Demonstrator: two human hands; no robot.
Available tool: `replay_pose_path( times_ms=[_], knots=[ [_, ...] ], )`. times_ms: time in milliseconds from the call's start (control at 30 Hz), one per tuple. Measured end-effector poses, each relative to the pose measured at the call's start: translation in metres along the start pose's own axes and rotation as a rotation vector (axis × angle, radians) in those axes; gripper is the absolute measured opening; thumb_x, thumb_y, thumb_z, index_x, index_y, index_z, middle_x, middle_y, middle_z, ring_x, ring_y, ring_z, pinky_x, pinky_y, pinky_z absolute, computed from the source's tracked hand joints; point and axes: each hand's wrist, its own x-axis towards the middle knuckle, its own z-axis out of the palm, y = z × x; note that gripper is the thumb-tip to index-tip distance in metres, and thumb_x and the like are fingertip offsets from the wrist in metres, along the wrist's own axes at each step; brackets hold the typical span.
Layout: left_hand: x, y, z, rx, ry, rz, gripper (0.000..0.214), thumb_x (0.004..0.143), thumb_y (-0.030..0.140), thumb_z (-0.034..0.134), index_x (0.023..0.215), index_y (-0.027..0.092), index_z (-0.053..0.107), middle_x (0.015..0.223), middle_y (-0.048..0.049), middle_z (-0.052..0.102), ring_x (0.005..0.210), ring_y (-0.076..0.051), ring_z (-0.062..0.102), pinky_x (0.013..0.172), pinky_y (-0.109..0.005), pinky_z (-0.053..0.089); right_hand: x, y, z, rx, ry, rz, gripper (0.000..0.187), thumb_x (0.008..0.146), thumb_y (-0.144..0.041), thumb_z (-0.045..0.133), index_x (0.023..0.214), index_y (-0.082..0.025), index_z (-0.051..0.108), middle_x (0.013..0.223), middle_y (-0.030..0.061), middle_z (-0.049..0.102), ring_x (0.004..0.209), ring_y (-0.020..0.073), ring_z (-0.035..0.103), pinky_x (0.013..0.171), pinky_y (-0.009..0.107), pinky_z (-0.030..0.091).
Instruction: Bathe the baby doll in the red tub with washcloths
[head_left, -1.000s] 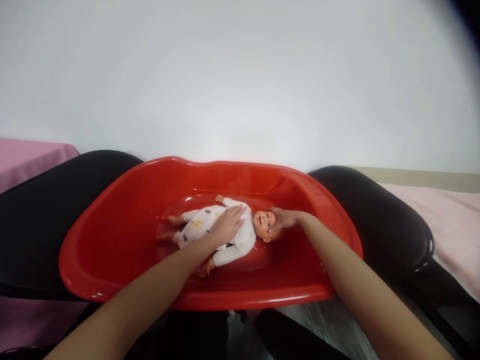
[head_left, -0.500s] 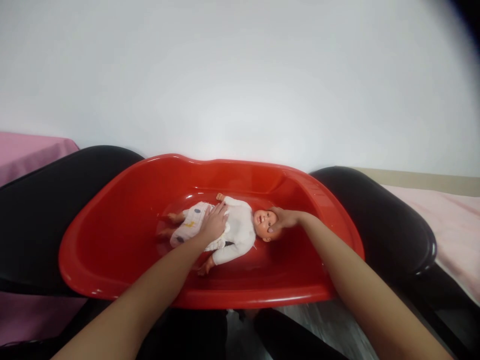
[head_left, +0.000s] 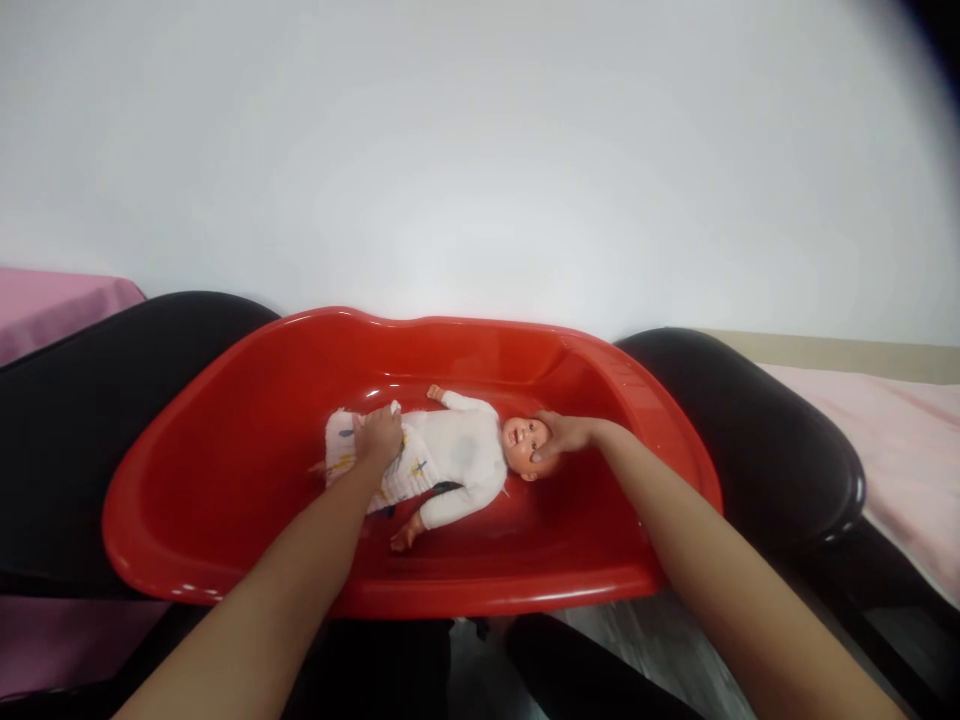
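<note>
A baby doll (head_left: pixel 469 447) in a white long-sleeved top lies on its back inside a red baby bathtub (head_left: pixel 480 600), head to the right. Over its lower body and legs is a white cloth (head_left: pixel 411 475) with small coloured prints. My left hand (head_left: pixel 377 437) is closed on this cloth above the legs, a bit of white fabric poking out of the fist. At the other end, my right hand (head_left: pixel 566 436) cups the doll's head, thumb by the face and fingers at the crown. The doll's feet are mostly hidden under the cloth.
Black padded surfaces flank the tub at left (head_left: pixel 135 420) and right (head_left: pixel 750 440). Pink cloth (head_left: pixel 67 305) covers something at far left, paler pink cloth (head_left: pixel 900 430) at far right. A white wall (head_left: pixel 480 160) rises directly behind the tub.
My left hand has gone from lying on the doll's belly to gripping the cloth further left, over the legs. The cloth now covers more of the legs. My right hand stays at the head.
</note>
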Motion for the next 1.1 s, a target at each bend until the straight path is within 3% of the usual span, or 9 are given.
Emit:
replay_pose_path(
  times_ms=[67, 133, 267, 367, 433, 500, 633, 1100],
  knots=[
    [0.0, 0.013, -0.006, -0.115, 0.055, -0.018, 0.048, 0.098, 0.033, 0.022, 0.12, 0.013, 0.06, 0.111, -0.0152, 0.068, 0.11, -0.031, 0.06, 0.108, -0.057, 0.028, -0.002, -0.003, 0.0, 0.0, 0.004, 0.0, 0.102, 0.055, -0.051, 0.081, 0.141, -0.019, 0.035, 0.14, 0.0142, 0.047, 0.127, 0.033, 0.046, 0.103, 0.04, 0.041],
    [-0.001, 0.031, -0.013, -0.266, 0.104, 0.042, 0.05, 0.099, 0.035, 0.02, 0.123, 0.013, 0.057, 0.118, -0.0156, 0.066, 0.112, -0.029, 0.059, 0.105, -0.05, 0.036, -0.004, -0.005, -0.001, -0.009, 0.001, -0.007, 0.099, 0.056, -0.051, 0.081, 0.138, -0.019, 0.038, 0.139, 0.0143, 0.047, 0.126, 0.033, 0.047, 0.103, 0.039, 0.041],
    [-0.017, 0.068, -0.023, -0.483, 0.056, 0.409, 0.051, 0.1, 0.04, 0.021, 0.128, 0.012, 0.053, 0.132, -0.0138, 0.058, 0.124, -0.022, 0.051, 0.11, -0.038, 0.037, -0.001, -0.003, -0.001, -0.007, -0.014, -0.011, 0.097, 0.056, -0.05, 0.081, 0.138, -0.02, 0.037, 0.14, 0.0134, 0.047, 0.126, 0.0322, 0.048, 0.101, 0.039, 0.042],
    [-0.038, 0.083, -0.02, -0.404, -0.068, 0.694, 0.048, 0.1, 0.04, 0.023, 0.137, 0.02, 0.046, 0.142, -0.008, 0.051, 0.133, -0.021, 0.042, 0.117, -0.042, 0.026, 0.002, 0.0, 0.0, -0.001, -0.006, -0.011, 0.097, 0.055, -0.051, 0.082, 0.137, -0.021, 0.039, 0.139, 0.0128, 0.048, 0.126, 0.0321, 0.047, 0.102, 0.038, 0.042],
    [-0.048, 0.084, -0.013, -0.303, -0.127, 0.782, 0.047, 0.1, 0.039, 0.024, 0.141, 0.026, 0.042, 0.148, -0.004, 0.045, 0.137, -0.021, 0.037, 0.118, -0.047, 0.021, 0.003, 0.002, 0.0, 0.001, -0.002, -0.011, 0.097, 0.054, -0.051, 0.082, 0.136, -0.02, 0.04, 0.138, 0.0133, 0.048, 0.126, 0.0322, 0.048, 0.102, 0.038, 0.042],
    [-0.052, 0.08, -0.005, -0.216, -0.146, 0.775, 0.046, 0.099, 0.037, 0.026, 0.142, 0.026, 0.041, 0.151, -0.0033, 0.04, 0.139, -0.022, 0.033, 0.118, -0.051, 0.018, 0.004, 0.003, 0.0, 0.013, -0.004, -0.014, 0.097, 0.054, -0.05, 0.082, 0.136, -0.021, 0.04, 0.138, 0.0136, 0.049, 0.124, 0.0323, 0.049, 0.101, 0.038, 0.043],
    [-0.041, 0.066, 0.006, -0.142, -0.114, 0.597, 0.046, 0.099, 0.033, 0.025, 0.141, 0.02, 0.042, 0.149, -0.007, 0.042, 0.138, -0.022, 0.036, 0.117, -0.051, 0.018, 0.004, 0.005, 0.0, 0.046, -0.016, -0.019, 0.099, 0.054, -0.051, 0.082, 0.137, -0.023, 0.039, 0.136, 0.0126, 0.05, 0.12, 0.0307, 0.053, 0.098, 0.039, 0.044],
    [-0.004, 0.014, 0.009, -0.095, -0.113, 0.304, 0.048, 0.099, 0.037, 0.023, 0.134, 0.016, 0.049, 0.139, -0.0127, 0.053, 0.131, -0.027, 0.044, 0.113, -0.054, 0.022, 0.004, 0.004, 0.001, 0.081, -0.039, -0.022, 0.096, 0.053, -0.05, 0.082, 0.135, -0.023, 0.04, 0.134, 0.0114, 0.052, 0.118, 0.0293, 0.054, 0.097, 0.037, 0.045]
  ],
)
